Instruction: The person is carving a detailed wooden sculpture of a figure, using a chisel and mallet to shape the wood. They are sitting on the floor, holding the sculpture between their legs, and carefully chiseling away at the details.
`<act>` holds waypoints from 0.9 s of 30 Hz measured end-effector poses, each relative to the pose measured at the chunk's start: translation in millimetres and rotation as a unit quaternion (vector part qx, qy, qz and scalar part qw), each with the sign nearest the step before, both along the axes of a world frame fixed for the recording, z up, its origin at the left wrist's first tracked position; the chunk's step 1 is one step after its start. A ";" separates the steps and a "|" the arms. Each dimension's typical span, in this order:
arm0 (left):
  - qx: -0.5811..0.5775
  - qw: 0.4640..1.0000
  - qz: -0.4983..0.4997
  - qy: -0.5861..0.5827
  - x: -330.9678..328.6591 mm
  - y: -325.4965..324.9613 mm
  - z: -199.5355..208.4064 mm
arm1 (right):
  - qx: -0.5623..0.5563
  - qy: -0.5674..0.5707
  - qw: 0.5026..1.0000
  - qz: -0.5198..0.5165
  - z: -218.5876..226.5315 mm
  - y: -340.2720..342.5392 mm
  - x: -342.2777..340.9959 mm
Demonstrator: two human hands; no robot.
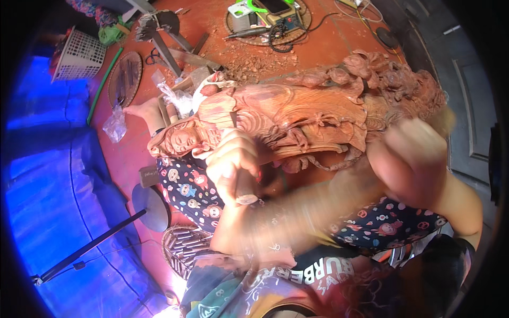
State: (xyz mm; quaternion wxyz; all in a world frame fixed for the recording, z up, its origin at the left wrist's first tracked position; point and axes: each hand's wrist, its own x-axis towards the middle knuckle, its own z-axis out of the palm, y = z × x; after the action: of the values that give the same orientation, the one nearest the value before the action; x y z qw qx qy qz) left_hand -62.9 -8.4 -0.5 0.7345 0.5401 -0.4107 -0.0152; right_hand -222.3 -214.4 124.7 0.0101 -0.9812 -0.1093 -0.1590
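A reddish carved wooden statue (302, 108) lies across my lap, its head (183, 140) to the left and bunched floral carving (392, 77) to the right. My left hand (233, 161) is closed round the wooden handle (246, 198) of a carving chisel, beside the statue's neck and chest. The handle's round butt points toward me; the blade is mostly hidden by my fingers. At the right my right hand (408, 159) is a closed fist, smeared by motion. From it a blurred wooden mallet (313, 212) reaches left, in front of my left forearm.
Wood chips (254, 69) litter the red floor behind the statue. A round tray (238, 34) there holds a corded power tool. Another tray (125, 77) and a basket of chisels (185, 246) lie left. A lamp arm (93, 248) stands near blue sheeting (47, 175).
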 end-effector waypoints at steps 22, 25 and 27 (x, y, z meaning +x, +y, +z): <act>0.045 0.958 -0.089 0.269 1.5 160.7 74.6 | 0.016 0.239 0.970 0.048 -23.7 -1.4 -33.1; 0.173 0.946 0.089 0.260 -10.4 225.0 70.5 | 0.019 0.192 0.980 0.042 -29.5 -6.3 -31.8; 0.176 0.923 0.187 0.285 -20.9 257.9 55.1 | -0.008 0.244 0.968 0.053 -24.6 -15.8 -22.2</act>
State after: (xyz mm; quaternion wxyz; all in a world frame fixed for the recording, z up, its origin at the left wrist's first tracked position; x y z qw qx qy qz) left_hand -83.9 249.4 54.6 0.7031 0.7005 -0.0661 -0.1029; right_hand -244.5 -230.3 100.2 0.0374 -0.9832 -0.1564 0.0868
